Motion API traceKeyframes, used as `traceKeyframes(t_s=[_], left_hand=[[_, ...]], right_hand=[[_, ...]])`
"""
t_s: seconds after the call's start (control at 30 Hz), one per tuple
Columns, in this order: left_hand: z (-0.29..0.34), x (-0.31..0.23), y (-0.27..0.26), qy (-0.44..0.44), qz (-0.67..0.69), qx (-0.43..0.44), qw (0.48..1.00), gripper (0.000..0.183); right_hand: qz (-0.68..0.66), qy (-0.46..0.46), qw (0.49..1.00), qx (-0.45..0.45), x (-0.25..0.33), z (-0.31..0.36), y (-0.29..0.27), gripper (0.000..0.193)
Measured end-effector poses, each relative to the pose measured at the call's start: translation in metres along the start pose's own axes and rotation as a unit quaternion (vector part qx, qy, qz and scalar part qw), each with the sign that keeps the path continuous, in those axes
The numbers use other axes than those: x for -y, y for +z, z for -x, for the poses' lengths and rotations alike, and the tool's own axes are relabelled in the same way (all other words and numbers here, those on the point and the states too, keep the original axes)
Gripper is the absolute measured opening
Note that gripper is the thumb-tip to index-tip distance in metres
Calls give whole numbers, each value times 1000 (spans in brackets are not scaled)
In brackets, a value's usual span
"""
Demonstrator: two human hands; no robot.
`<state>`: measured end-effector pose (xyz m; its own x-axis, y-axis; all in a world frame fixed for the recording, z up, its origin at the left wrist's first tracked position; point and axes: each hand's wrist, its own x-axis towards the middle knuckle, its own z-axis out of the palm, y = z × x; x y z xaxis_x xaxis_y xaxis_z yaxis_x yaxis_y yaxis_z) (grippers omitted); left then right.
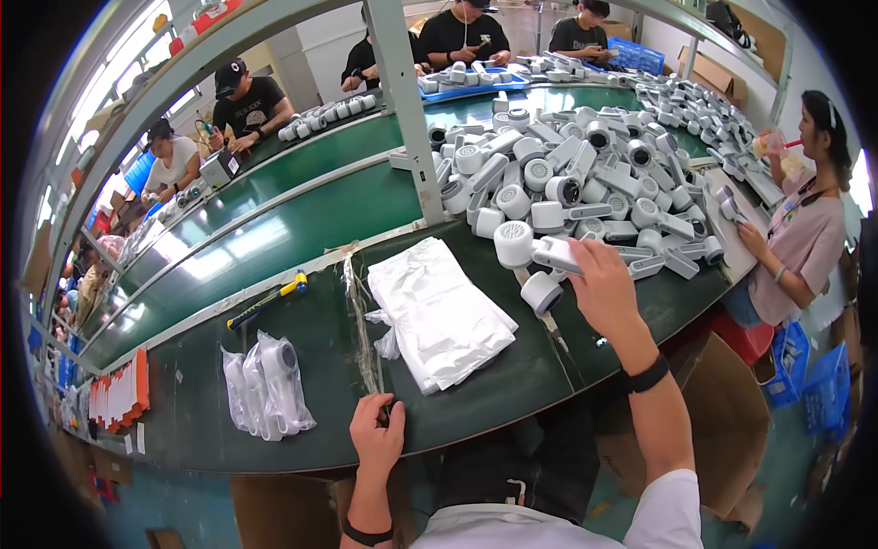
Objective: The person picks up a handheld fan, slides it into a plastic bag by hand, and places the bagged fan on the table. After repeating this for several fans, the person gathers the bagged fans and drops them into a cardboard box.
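A person's 2 bare hands worked at a dark green surface [512, 389], seen from above. The right hand [605, 285] grasped a white-and-grey hand-held fan [554, 255] by its handle, above the near edge of a large heap of similar fans [567, 174]. The crowded view made it hard to tell which of 2 round heads beside the fingers belonged to that handle. The left hand [377, 430] rested at the surface's front edge with its fingers curled; whether its grip closed on anything could not be told.

Between the hands, toward the middle, lay a flat stack of white plastic bags [444, 316]. To its left, at least 3 fans lay side by side in clear plastic bags [267, 389], just below a yellow-and-black tool [268, 300]. An orange-and-white stack [122, 392] stood farther left.

Judging by this layout, only that small bagged group looked done; the held fan was not bagged, and the heap appeared to be left.
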<state>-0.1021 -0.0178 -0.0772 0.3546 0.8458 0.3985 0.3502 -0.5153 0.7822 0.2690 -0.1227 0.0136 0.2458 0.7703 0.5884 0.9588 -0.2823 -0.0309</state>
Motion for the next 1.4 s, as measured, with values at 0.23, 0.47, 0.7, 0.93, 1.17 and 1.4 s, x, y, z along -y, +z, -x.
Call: traceKeyframes(t_s=[0.23, 0.47, 0.7, 0.93, 1.17, 1.4], left_hand=[[-39, -76, 0, 213, -54, 118, 968, 25], [-67, -82, 48, 241, -228, 204, 921, 21], [-74, -75, 51, 232, -251, 220, 914, 13], [-80, -77, 52, 169, -183, 189, 950, 11], [-88, -78, 51, 101, -68, 149, 981, 15], [-82, -81, 50, 176, -157, 177, 956, 21]], right_hand=[[-692, 284, 663, -33, 60, 72, -23, 30], [-774, 288, 534, 181, 100, 122, -19, 43], [-752, 316, 560, 148, 97, 121, -18, 43], [-756, 317, 553, 147, 98, 120, -13, 41], [-738, 329, 569, 156, 101, 118, -12, 29], [-701, 340, 591, 210, 98, 117, -18, 26]])
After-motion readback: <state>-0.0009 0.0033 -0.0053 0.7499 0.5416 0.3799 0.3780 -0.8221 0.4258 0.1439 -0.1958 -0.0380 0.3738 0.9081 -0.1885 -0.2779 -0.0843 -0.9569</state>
